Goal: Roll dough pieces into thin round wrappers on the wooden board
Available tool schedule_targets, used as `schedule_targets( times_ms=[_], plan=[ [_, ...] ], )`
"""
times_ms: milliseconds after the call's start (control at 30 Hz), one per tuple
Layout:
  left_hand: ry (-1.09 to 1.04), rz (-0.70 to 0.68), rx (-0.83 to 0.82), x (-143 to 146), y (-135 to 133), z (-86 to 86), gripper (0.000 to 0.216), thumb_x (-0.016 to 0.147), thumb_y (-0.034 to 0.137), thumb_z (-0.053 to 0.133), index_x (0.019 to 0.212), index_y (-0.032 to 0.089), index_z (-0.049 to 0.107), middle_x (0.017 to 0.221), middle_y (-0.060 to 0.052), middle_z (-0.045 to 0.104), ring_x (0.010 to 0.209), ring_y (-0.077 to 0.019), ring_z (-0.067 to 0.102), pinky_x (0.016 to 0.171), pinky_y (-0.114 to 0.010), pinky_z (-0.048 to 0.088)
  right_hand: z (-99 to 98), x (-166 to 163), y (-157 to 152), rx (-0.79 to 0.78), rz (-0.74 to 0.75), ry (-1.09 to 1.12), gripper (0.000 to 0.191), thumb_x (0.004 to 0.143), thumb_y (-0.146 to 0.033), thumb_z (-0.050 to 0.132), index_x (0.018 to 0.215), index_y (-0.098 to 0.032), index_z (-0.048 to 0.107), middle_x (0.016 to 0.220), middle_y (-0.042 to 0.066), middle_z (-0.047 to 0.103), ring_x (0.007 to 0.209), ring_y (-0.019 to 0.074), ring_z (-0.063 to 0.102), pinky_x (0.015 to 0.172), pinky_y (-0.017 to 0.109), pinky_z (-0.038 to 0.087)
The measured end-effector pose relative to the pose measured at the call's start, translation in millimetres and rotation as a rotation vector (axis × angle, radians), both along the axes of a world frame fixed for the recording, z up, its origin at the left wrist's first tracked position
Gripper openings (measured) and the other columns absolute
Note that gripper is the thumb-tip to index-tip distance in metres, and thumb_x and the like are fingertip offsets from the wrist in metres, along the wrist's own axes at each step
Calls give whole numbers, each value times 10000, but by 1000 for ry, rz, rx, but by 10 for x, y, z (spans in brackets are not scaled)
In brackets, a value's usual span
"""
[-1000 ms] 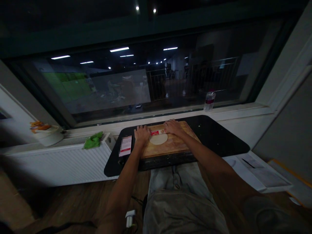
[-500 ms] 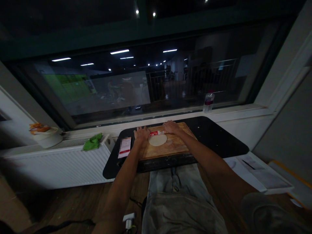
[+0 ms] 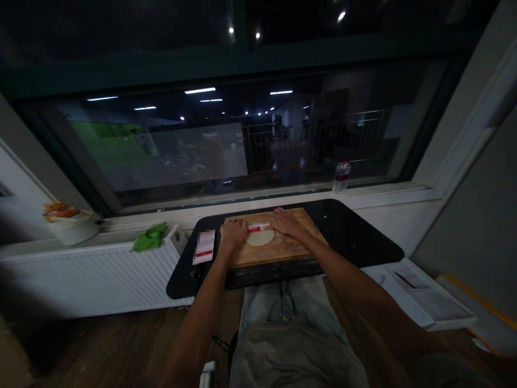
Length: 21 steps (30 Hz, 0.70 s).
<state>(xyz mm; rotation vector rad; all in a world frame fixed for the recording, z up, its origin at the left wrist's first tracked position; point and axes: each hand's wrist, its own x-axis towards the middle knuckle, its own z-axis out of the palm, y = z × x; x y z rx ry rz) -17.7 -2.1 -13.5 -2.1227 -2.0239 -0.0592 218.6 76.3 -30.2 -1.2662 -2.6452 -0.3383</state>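
Observation:
A rolling pin (image 3: 258, 227) with a red-and-white printed wrapper lies crosswise over the far part of a flat, pale round of dough (image 3: 260, 238). Under them is a wooden cutting board (image 3: 278, 250) on a black tabletop. My left hand (image 3: 234, 231) is closed over the pin's left end. On its right end rests my right hand (image 3: 284, 221), fingers curled around it. Both hands cover the ends of the pin, so only its middle shows.
A phone (image 3: 204, 247) with a lit screen lies left of the board on the black table (image 3: 347, 231). On the windowsill stands a water bottle (image 3: 341, 175). A green cloth (image 3: 149, 237) and a white pot (image 3: 75, 229) sit on the radiator (image 3: 109, 280). A white box (image 3: 420, 296) is low at right.
The rolling pin has come slightly toward me and covers more of the dough's far side. Both hands remain on its ends. The view has shifted slightly.

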Motion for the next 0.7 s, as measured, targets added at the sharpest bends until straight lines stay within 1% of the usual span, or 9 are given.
schedule_targets(
  times_ms=[67,133,200,300,433,533,700],
  plan=[
    [8,21,-6,25,-81,-11,436,1106,240,348,1322,179,722,1334,-223,735,1214,-359,702,1001,-511,546,-7,5,-145,0,-49,4,433,1140,-270,408,1361,-104,742,1464,191,716,1439,284,597,1295,433,329],
    [11,19,11,43,-169,-28,456,1111,233,320,1313,164,723,1312,-235,741,1206,-363,708,1006,-516,532,-12,10,-298,-3,-118,76,480,1163,-314,356,1334,-116,759,1443,188,727,1426,286,603,1280,412,352],
    [0,-4,26,53,-260,-50,473,1111,226,309,1375,164,697,1315,-239,743,1210,-365,706,1029,-529,511,-12,10,-448,-8,-167,134,534,1182,-358,306,1318,-122,765,1437,176,732,1422,281,604,1280,389,352],
    [-47,1,43,63,-375,-79,490,1129,265,290,1409,193,686,1333,-220,746,1244,-371,690,1058,-543,480,-8,7,-644,-8,-197,191,541,1190,-414,313,1310,-135,761,1403,169,748,1395,284,623,1232,379,405],
    [-124,36,62,80,-466,-104,491,1140,313,284,1314,197,729,1333,-200,753,1255,-370,684,1059,-530,469,-23,9,-838,9,-208,221,513,1188,-442,341,1324,-164,749,1395,168,747,1368,288,638,1170,387,459],
    [-144,40,80,87,-510,-117,493,1141,326,289,1274,197,746,1324,-193,758,1255,-358,686,1072,-516,461,-34,15,-953,30,-213,248,491,1189,-424,339,1332,-174,736,1394,159,746,1332,271,655,1144,368,473],
    [-165,9,108,84,-567,-123,478,1136,313,306,1285,215,750,1368,-169,750,1300,-341,655,1137,-527,443,-11,19,-1112,11,-217,269,449,1186,-324,317,1240,-172,736,1262,144,781,1212,259,696,1080,348,492]
  ],
)
